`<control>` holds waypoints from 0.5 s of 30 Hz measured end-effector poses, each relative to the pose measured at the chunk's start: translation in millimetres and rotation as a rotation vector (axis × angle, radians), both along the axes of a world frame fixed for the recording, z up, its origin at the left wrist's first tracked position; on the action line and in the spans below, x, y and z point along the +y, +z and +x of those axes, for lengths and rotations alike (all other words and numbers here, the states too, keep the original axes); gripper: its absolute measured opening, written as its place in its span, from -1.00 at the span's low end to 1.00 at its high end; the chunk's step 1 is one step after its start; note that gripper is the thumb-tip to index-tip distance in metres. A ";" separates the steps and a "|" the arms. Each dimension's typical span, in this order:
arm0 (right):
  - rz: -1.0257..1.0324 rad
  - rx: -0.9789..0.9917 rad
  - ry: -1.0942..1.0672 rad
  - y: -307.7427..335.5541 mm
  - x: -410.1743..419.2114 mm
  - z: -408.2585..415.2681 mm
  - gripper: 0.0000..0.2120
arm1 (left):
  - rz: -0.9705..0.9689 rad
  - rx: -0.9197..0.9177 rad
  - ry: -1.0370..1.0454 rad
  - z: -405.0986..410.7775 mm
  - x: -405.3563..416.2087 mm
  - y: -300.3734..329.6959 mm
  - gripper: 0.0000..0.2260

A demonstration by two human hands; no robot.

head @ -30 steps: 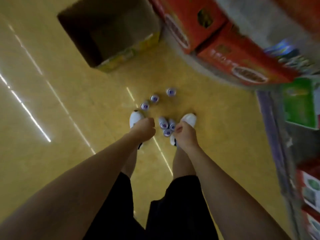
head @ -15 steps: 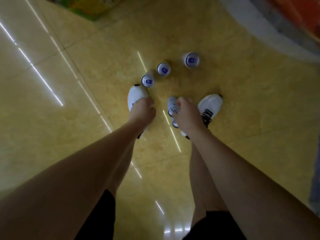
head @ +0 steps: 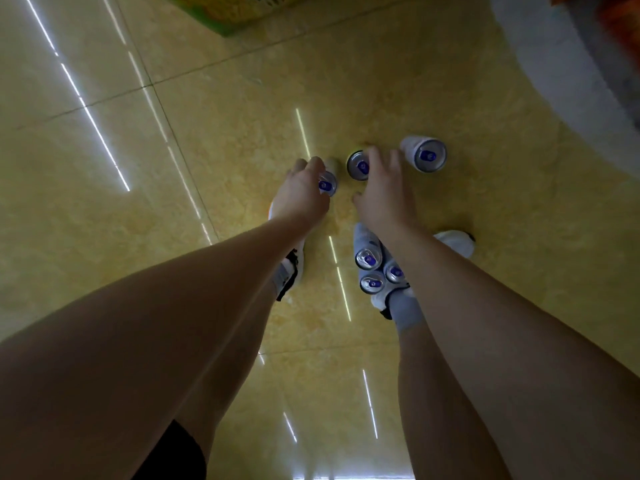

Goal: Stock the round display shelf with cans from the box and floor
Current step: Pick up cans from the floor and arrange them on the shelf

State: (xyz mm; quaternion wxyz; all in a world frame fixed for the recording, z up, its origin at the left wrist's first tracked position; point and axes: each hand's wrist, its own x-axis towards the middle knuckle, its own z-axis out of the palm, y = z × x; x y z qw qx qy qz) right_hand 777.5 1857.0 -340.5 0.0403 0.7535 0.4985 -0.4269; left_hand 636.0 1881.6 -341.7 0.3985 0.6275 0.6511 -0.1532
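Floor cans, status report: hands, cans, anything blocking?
Left hand curling round the leftmost can. Right hand open over the middle can. Third can untouched; three-can cluster by right shoe. Nothing blocking.

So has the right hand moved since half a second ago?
Yes. The right hand left the three clustered cans and reached forward onto the middle floor can.

The person has bare forearms, black shorts (head: 176,455), grey socks (head: 405,311) and white shoes (head: 457,242) with black marks near the socks
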 end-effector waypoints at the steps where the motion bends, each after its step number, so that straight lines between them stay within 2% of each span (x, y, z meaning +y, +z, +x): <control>1: 0.018 -0.046 0.044 -7.2 3.8 -3.6 -0.46 | -0.005 0.001 -0.006 -2.2 -0.8 -5.4 -0.71; 5: 0.064 -0.185 0.103 -25.3 12.2 -18.4 -0.59 | 0.011 -0.050 -0.024 -11.2 -4.5 -17.6 -0.73; 9: 0.007 -0.169 0.130 -32.8 17.1 -21.9 -0.55 | 0.015 -0.055 -0.076 -16.0 -6.8 -14.8 -0.71; 15: 0.002 -0.113 0.248 17.1 4.8 -8.8 -0.59 | -0.024 -0.072 -0.074 -17.2 -2.6 22.4 -0.66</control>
